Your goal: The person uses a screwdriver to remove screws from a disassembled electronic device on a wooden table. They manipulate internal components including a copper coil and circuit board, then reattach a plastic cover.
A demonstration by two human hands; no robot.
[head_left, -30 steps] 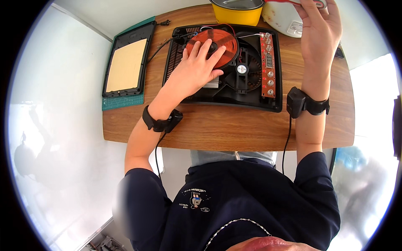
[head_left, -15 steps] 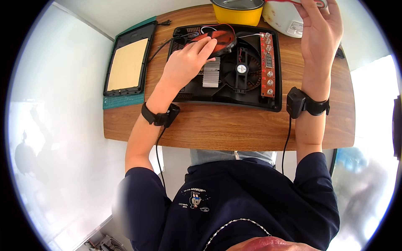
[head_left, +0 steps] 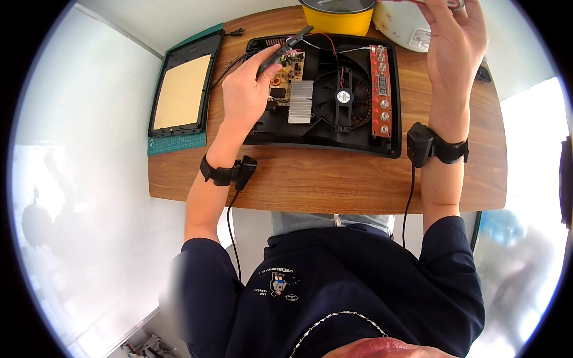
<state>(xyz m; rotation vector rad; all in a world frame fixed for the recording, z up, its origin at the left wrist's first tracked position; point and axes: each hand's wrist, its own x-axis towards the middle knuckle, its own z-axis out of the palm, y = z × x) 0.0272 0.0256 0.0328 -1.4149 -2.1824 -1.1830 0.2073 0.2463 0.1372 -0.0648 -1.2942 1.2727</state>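
My left hand (head_left: pixel 246 89) is closed on the rim of a round black induction coil (head_left: pixel 290 46), tilted up nearly edge-on over the left of an opened induction cooker's black base (head_left: pixel 325 142). Below the coil, a tan circuit board (head_left: pixel 294 64) with a silver heat sink (head_left: pixel 300 102) is uncovered. Beside them sits a black cooling fan (head_left: pixel 343 97), and a red control board (head_left: pixel 382 89) runs along the base's right side. At the upper right my right hand (head_left: pixel 456 53) is raised, fingers around a red-and-grey handle (head_left: pixel 456 3) that the picture's top edge mostly cuts off.
A yellow pot (head_left: pixel 343 22) and a white rounded appliance (head_left: pixel 397 25) stand behind the base. To the left, a black panel with a cream sheet (head_left: pixel 179 95) lies on a green cutting mat (head_left: pixel 176 144). A plug (head_left: pixel 236 31) and a small black object (head_left: pixel 483 74) lie on the wooden table (head_left: pixel 322 179).
My left hand has moved left with the coil and turned it from nearly flat to edge-on, exposing the circuit board. The right hand has hardly shifted.
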